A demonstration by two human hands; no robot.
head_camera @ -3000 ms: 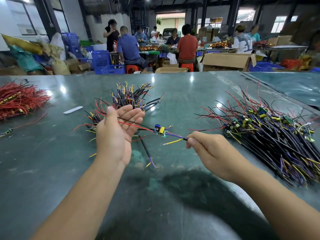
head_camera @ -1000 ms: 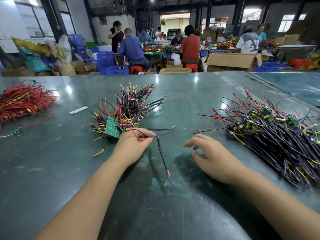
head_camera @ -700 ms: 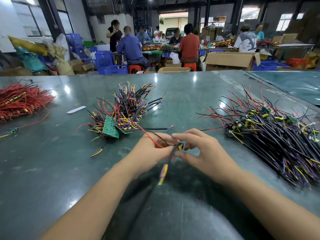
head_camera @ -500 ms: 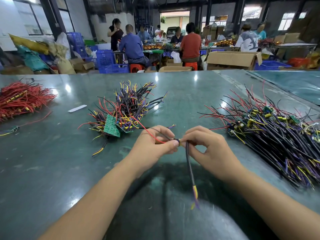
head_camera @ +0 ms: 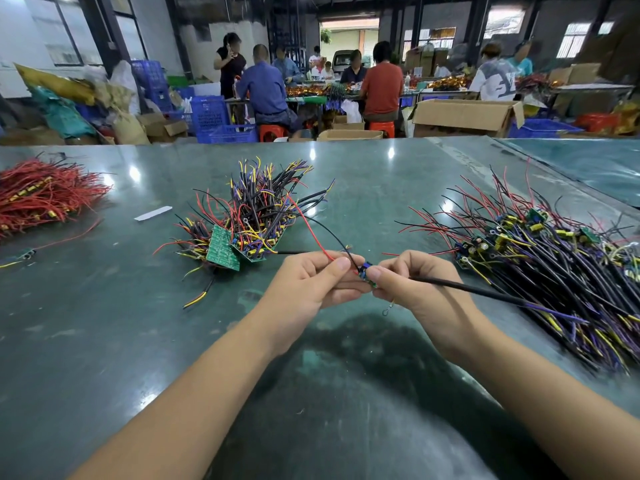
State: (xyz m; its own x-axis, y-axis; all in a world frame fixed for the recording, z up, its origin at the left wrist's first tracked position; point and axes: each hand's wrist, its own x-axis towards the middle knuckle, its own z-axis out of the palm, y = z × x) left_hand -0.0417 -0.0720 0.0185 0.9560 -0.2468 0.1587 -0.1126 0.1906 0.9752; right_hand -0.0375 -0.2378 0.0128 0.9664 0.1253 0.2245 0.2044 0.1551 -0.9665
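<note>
Both arms are bare. The left hand (head_camera: 308,284) and right hand (head_camera: 420,289) are bare too, with short nails.

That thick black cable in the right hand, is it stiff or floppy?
Probably stiff: the black cable juts from the right hand almost straight, hardly sagging. Likely light: a fingertip pinch holds it. The red wire curves, probably floppier.

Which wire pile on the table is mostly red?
The far-left pile; the middle pile and the right pile mix black, purple and yellow wires.
</note>
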